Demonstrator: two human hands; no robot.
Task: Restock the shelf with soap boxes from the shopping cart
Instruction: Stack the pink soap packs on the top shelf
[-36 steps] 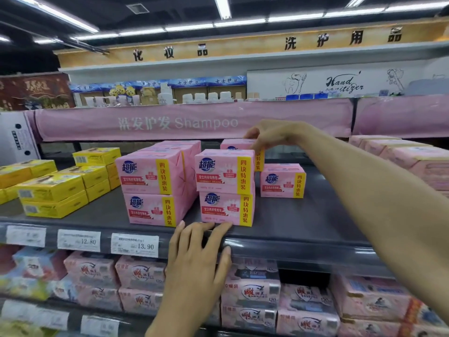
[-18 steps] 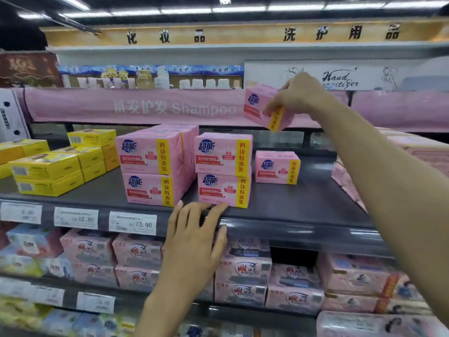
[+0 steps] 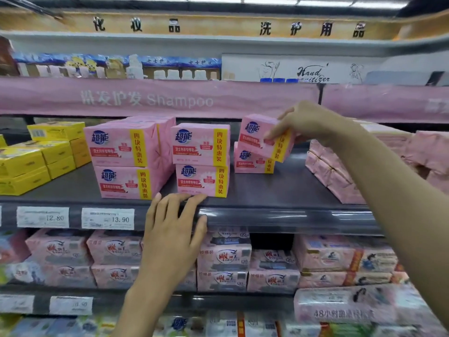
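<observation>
View from a head-worn camera facing a supermarket shelf (image 3: 279, 193), dark grey and at about chest height. The person's right hand (image 3: 308, 122) reaches in from the right, and its grip is closed on a held soap box (image 3: 260, 135): fingers curl over the top and the thumb presses the yellow-striped front face. This pink box is tilted, its right end lower, directly above a single pink soap box (image 3: 250, 162) that stands on the shelf; whether the two touch cannot be told. The left hand (image 3: 175, 229) holds nothing and rests on the shelf's front edge, fingers straight and laid flat on top, the thumb against the front rail, its fingertips just in front of the middle stack (image 3: 201, 161), two pink soap boxes high. Just beside that, to the left, is the left stack (image 3: 121, 161), also two high, with more pink boxes behind it. Further left sit yellow boxes (image 3: 36, 156) in low piles. At the shelf's right end lie pink wrapped packs (image 3: 335, 176). Two price tags (image 3: 108, 218) on the front rail read 12.80 and 13.90. Above the shelf runs a pink banner (image 3: 155, 99) printed with "Shampoo". The lower shelf is filled with paler pink soap packs (image 3: 223, 259), somewhat blurred.
</observation>
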